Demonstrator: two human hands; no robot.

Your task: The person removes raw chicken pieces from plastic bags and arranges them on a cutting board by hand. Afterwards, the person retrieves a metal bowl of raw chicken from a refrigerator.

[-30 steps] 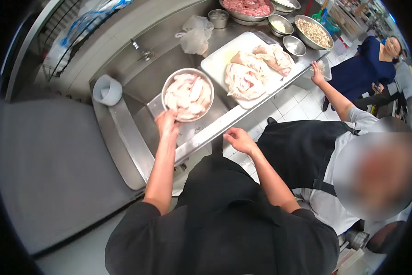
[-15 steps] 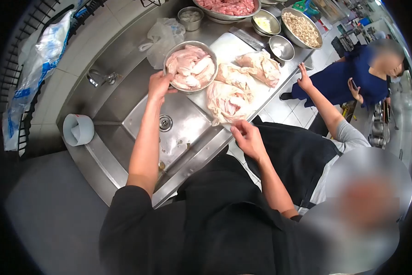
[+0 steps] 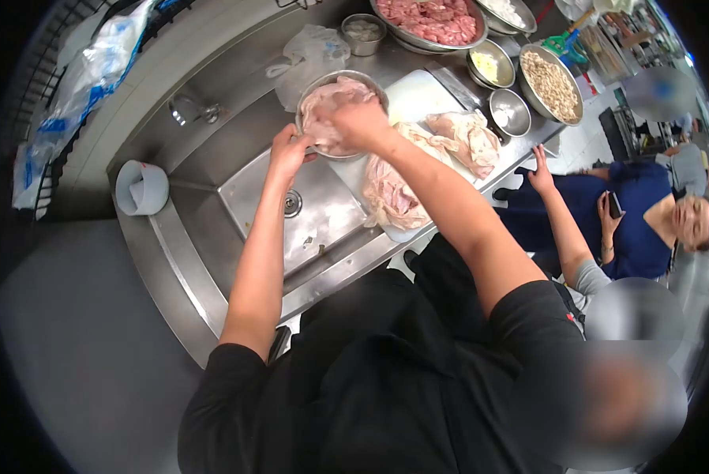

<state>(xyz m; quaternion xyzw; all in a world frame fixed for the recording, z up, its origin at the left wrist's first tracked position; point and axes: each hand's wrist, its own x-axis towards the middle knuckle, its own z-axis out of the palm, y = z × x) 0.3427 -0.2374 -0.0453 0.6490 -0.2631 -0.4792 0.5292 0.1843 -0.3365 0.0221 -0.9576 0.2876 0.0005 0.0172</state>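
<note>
A round metal bowl (image 3: pixel 385 96) of raw, pale pink chicken pieces (image 3: pixel 319 110) is at the sink's back edge, beside the white cutting board (image 3: pixel 419 93). My left hand (image 3: pixel 291 154) is closed on the near-left rim of this bowl. My right hand (image 3: pixel 358 124) reaches into it over the meat, its fingers smeared by motion and partly hidden. Beneath my right forearm, loose-skinned raw chicken (image 3: pixel 388 193) lies on the board. Another skin-covered chicken piece (image 3: pixel 469 141) rests farther right. A broad metal blade (image 3: pixel 453 85) lies along the board's far edge.
The metal sink (image 3: pixel 252 197) is in front of me. Behind stand bowls of red meat (image 3: pixel 433 20), chopped yellow-white food (image 3: pixel 487 65) and tan pieces (image 3: pixel 550 85), plus a small bowl (image 3: pixel 510 113). A co-worker's hand (image 3: pixel 540 170) is near the counter's right edge; another person holds a phone (image 3: pixel 613 205).
My right hand has moved from the board's near edge up and left into the bowl. My left hand stays on the rim. The view has shifted slightly.
</note>
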